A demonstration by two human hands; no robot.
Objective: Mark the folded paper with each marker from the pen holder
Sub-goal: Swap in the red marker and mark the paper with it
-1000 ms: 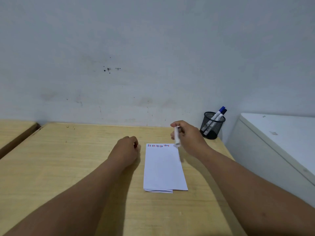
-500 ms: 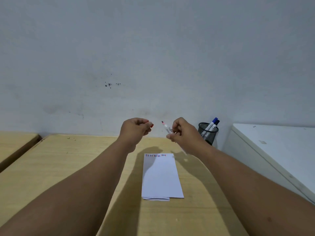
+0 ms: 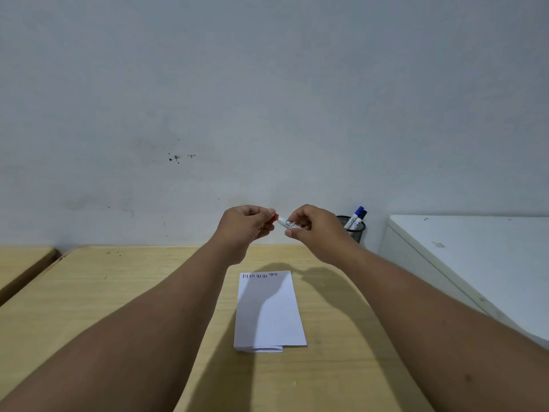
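A folded white paper (image 3: 269,313) lies on the wooden table (image 3: 104,292), with a row of short red, blue and dark strokes along its far edge. Both hands are raised above the table beyond the paper. My right hand (image 3: 315,230) grips the white barrel of a red marker (image 3: 286,223). My left hand (image 3: 245,226) pinches the red cap (image 3: 276,217), which meets the marker's end. A black mesh pen holder (image 3: 355,230) stands at the back right with two blue-capped markers (image 3: 358,215) in it.
A white cabinet top (image 3: 475,257) adjoins the table on the right. A second wooden table (image 3: 20,263) sits at the left, across a narrow gap. The grey wall runs close behind.
My hands lifted from the paper and came together. The uncapped red tip seen half a second ago is now covered by the cap in my left hand.
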